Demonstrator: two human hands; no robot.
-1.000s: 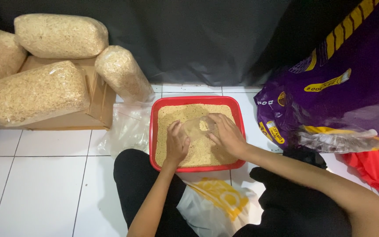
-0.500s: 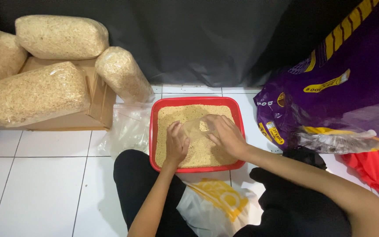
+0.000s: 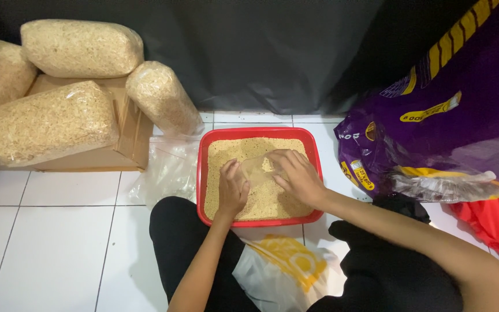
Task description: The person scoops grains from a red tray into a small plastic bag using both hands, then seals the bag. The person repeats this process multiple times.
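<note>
Four clear packs of pale shavings (image 3: 53,124) are piled on a cardboard box (image 3: 125,141) at ten o'clock, and a big purple sack with yellow stripes (image 3: 434,121) slumps at three o'clock. Dead centre sits the red tray (image 3: 259,133) of tan granules, long axis running twelve to six. Both the left hand (image 3: 232,188) and right hand (image 3: 297,176) grip a small clear plastic bag (image 3: 255,169) over the granules, its opening pointing toward twelve.

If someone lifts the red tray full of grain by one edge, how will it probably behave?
The red tray looks like thin plastic, so it may flex when lifted by one edge. It is filled almost to the rim with loose tan grain, so it is probably rather heavy, and the grain would likely slide and spill if tilted. Both hands, left hand and right hand, rest in it.
</note>
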